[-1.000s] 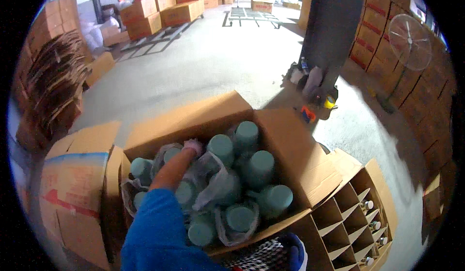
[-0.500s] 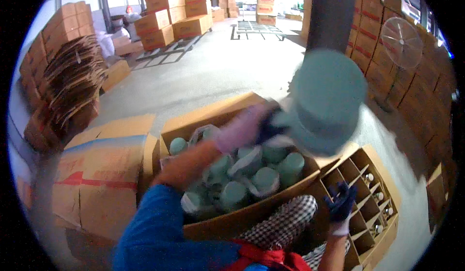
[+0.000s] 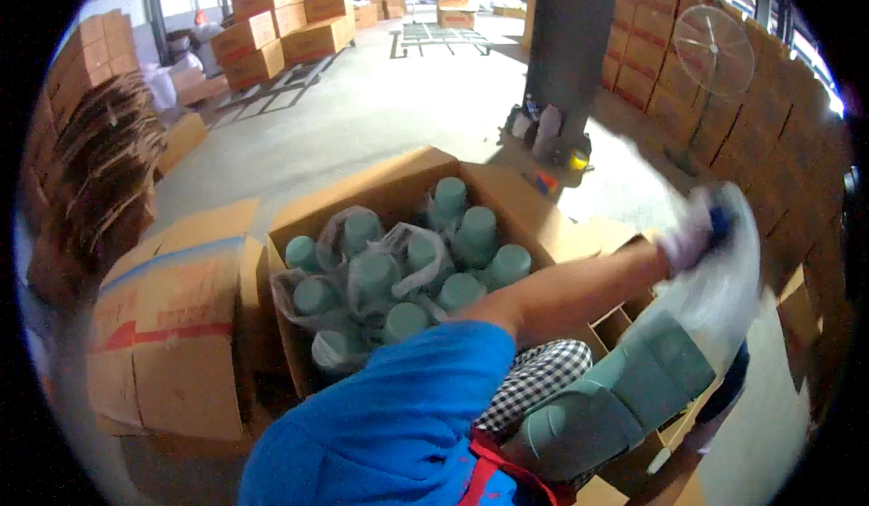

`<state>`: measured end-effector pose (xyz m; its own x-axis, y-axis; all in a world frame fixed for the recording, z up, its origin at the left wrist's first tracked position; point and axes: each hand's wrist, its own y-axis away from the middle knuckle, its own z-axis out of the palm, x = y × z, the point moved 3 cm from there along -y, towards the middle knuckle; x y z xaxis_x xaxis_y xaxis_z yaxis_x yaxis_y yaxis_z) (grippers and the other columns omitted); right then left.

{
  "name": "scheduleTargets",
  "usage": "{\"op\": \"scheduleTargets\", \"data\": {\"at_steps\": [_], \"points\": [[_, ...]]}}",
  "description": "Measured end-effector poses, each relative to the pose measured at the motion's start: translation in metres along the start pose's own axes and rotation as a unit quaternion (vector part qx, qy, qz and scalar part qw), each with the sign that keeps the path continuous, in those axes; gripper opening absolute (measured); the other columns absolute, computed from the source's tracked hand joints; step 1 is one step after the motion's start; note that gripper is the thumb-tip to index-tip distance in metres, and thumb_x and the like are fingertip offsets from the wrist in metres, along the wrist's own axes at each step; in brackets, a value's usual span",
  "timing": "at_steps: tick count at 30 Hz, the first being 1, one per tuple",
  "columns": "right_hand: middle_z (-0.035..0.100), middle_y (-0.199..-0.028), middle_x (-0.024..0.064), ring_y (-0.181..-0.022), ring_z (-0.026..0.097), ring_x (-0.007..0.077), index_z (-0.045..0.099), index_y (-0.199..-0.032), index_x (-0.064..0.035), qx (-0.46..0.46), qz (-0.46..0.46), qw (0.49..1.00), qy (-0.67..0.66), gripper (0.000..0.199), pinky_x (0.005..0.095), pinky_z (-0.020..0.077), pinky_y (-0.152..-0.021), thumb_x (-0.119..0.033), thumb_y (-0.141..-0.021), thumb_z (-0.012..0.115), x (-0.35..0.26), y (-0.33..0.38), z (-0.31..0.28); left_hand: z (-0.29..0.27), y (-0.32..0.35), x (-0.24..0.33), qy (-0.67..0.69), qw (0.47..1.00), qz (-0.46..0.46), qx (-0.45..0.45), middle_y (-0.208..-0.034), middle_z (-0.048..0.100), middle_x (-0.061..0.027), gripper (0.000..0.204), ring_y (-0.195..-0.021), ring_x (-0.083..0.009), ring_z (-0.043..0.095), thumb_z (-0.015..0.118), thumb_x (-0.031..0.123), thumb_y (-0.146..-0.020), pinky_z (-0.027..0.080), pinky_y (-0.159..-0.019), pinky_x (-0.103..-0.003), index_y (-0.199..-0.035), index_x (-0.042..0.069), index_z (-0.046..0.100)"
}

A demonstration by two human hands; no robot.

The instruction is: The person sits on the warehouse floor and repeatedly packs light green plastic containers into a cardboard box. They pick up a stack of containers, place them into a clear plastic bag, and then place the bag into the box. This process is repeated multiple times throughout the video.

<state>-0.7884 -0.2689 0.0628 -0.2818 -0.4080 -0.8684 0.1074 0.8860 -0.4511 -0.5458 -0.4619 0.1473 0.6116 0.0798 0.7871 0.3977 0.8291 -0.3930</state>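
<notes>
My left hand [image 3: 701, 234], in a glove with a dark blue palm, reaches across to the right and grips the end of a clear plastic bag [image 3: 733, 275]. Below it a stack of green cup-shaped containers [image 3: 625, 397] lies tilted over my lap and the divided box, the bag trailing from its upper end. Beyond the stack my right hand [image 3: 729, 388], in a dark blue glove, is partly covered, its fingers hidden. More green containers [image 3: 376, 275], some wrapped in clear plastic, stand bottoms up in the open carton [image 3: 453, 157] before me.
The divided cardboard box [image 3: 611, 329] sits at my right, mostly hidden by the stack. A closed carton [image 3: 172, 316] is at left. Ahead stands a dark pillar [image 3: 570, 44] with small items at its foot. Stacked cartons and a fan [image 3: 713, 49] line the right side.
My left hand has swung right and lower with the green containers, which now lie tilted across my lap with the bag stretched from them. My right hand has moved right, behind the stack.
</notes>
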Motion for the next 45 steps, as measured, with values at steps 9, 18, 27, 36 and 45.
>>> {"op": "scheduleTargets", "data": {"at_steps": [9, 18, 27, 36, 45], "points": [[0.066, -0.111, 0.0161, -0.102, 0.063, 0.0236, 0.064, -0.113, 0.0043, -0.162, 0.080, 0.977, -0.109, 0.048, 0.0379, 0.0483, -0.093, -0.037, -0.102, 0.042, -0.071, 0.020, 0.001, 0.065, 0.220, 0.002, -0.529, 0.778, 0.041, -0.337, -0.113, 0.062, -0.0141, 0.034, -0.108, -0.0274, 0.058, 0.052, 0.034, -0.096, 0.045, -0.098, -0.042, -0.114, 0.006, 0.060], [0.068, -0.098, 0.0137, -0.091, 0.064, 0.0227, 0.066, -0.106, 0.0034, -0.036, 0.095, 0.993, -0.060, 0.060, 0.0364, 0.0494, -0.087, -0.049, -0.102, 0.038, 0.067, -0.006, 0.046, -0.008, 0.131, -0.056, -0.328, 0.934, 0.067, -0.123, -0.127, 0.058, -0.0209, 0.052, -0.122, -0.0315, 0.053, 0.052, 0.040, -0.094, 0.042, -0.103, -0.041, -0.129, 0.001, 0.053], [0.064, -0.109, 0.0152, -0.102, 0.060, 0.0244, 0.064, -0.112, 0.0030, 0.003, 0.158, 0.987, 0.006, 0.055, 0.0371, 0.0460, -0.093, -0.046, -0.101, 0.041, 0.100, -0.038, 0.006, 0.064, 0.060, -0.041, -0.486, 0.806, 0.088, -0.326, -0.106, 0.061, -0.0214, 0.023, -0.117, -0.0330, 0.055, 0.053, 0.019, -0.093, 0.041, -0.101, -0.045, -0.110, 0.004, 0.057], [0.061, -0.120, 0.0167, -0.113, 0.056, 0.0261, 0.062, -0.118, 0.0027, 0.005, 0.152, 0.988, 0.026, 0.051, 0.0377, 0.0427, -0.100, -0.042, -0.100, 0.045, 0.114, -0.058, 0.007, 0.023, 0.062, -0.080, -0.351, 0.881, 0.141, -0.282, -0.121, 0.057, -0.0155, 0.034, -0.117, -0.0309, 0.054, 0.049, 0.027, -0.095, 0.036, -0.108, -0.047, -0.122, 0.007, 0.052], [0.057, -0.132, 0.0182, -0.123, 0.053, 0.0277, 0.061, -0.124, 0.0023, -0.104, 0.021, 0.983, -0.147, 0.049, 0.0384, 0.0394, -0.106, -0.038, -0.099, 0.049, 0.103, -0.107, 0.021, 0.003, 0.005, -0.076, -0.372, 0.855, 0.177, -0.316, -0.130, 0.057, -0.0186, 0.039, -0.123, -0.0313, 0.052, 0.053, 0.013, -0.094, 0.037, -0.110, -0.044, -0.132, 0.005, 0.055]]}}
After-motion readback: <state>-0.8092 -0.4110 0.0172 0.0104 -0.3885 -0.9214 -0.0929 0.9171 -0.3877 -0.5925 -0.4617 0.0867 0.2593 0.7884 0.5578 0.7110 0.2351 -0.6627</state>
